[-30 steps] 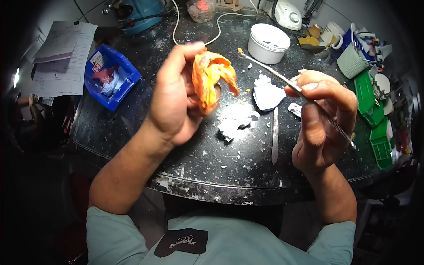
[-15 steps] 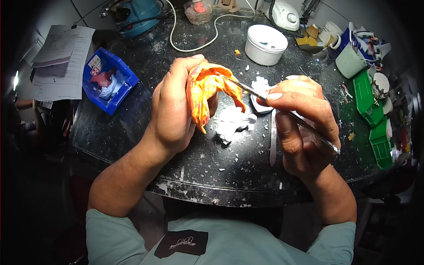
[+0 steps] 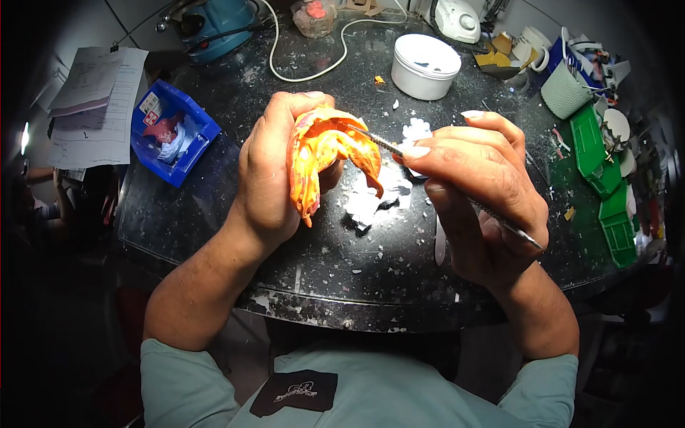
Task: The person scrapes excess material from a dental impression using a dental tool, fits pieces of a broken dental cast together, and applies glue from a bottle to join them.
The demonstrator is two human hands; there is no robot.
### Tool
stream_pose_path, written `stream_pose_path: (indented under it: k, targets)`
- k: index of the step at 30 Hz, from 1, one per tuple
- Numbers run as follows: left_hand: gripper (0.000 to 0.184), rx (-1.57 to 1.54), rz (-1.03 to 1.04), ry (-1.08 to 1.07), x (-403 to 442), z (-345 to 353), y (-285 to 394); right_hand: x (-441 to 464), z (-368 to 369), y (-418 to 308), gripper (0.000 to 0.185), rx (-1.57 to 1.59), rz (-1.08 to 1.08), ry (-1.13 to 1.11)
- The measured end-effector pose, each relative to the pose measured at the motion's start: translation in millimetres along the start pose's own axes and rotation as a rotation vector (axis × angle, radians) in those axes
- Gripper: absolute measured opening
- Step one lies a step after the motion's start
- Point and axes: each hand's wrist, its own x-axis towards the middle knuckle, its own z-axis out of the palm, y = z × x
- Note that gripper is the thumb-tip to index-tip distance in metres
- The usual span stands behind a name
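My left hand (image 3: pixel 267 175) is wrapped round an orange, horseshoe-shaped dental impression (image 3: pixel 308 153), its hollow side turned towards me. In my right hand (image 3: pixel 492 178) is a slim metal dental carving tool (image 3: pixel 510 227), held like a pen. Its thin tip meets the inside of the impression near the upper right of the curve; whether it presses in is hard to tell. Below, on the bench, lie lumpy white plaster pieces (image 3: pixel 367 205). A plaster teeth model (image 3: pixel 416 129) is partly hidden behind my right fingers. Beside my right hand lies a flat metal knife handle (image 3: pixel 440 244), partly covered.
A white tub (image 3: pixel 426 80) stands at the back of the dark bench (image 3: pixel 335 278). To the left are a blue bin (image 3: pixel 196 158) and hanging papers (image 3: pixel 93 118). Green trays (image 3: pixel 615 225) and a pale basket (image 3: pixel 564 93) line the right. A white cable (image 3: pixel 341 60) curves behind.
The impression and my left hand have shifted slightly left. The tool and my right fingers have followed left, with the tip still at the impression's inner side.
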Motion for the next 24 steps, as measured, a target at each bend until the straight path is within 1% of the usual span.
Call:
stream_pose_path:
  k: [3, 5, 7, 10, 11, 13, 16, 18, 24]
  targets:
    - [0.021, 0.219, 0.152, -0.027, -1, -3, -2, 1, -1, -2, 0.019, 0.009, 0.015, -0.028]
    - [0.019, 0.311, 0.336, -0.207, 4, -15, -9, 0, 0, -1, 0.020, 0.064, 0.034, -0.019]
    - [0.020, 0.368, 0.443, -0.279, 6, -20, -13, -2, 1, 1, 0.020, 0.129, 0.047, 0.003]
    - [0.021, 0.382, 0.468, -0.238, 6, -18, -13, -5, 5, 6, 0.019, 0.189, 0.046, 0.027]
    - [0.021, 0.374, 0.458, -0.231, 5, -17, -13, -6, 6, 6, 0.019, 0.196, 0.042, 0.027]
    - [0.019, 0.279, 0.373, -0.222, 3, -16, -13, -7, 7, 7, 0.018, 0.216, 0.042, 0.035]
    - [0.023, 0.000, 0.181, -0.255, 4, -19, -14, -10, 9, 9, 0.018, 0.246, 0.054, 0.048]
    - [0.024, -0.211, 0.101, -0.335, 10, -23, -16, -10, 9, 9, 0.018, 0.254, 0.059, 0.039]
    - [0.028, -0.224, 0.096, -0.193, 5, -10, -14, -10, 11, 9, 0.019, 0.280, 0.053, 0.047]
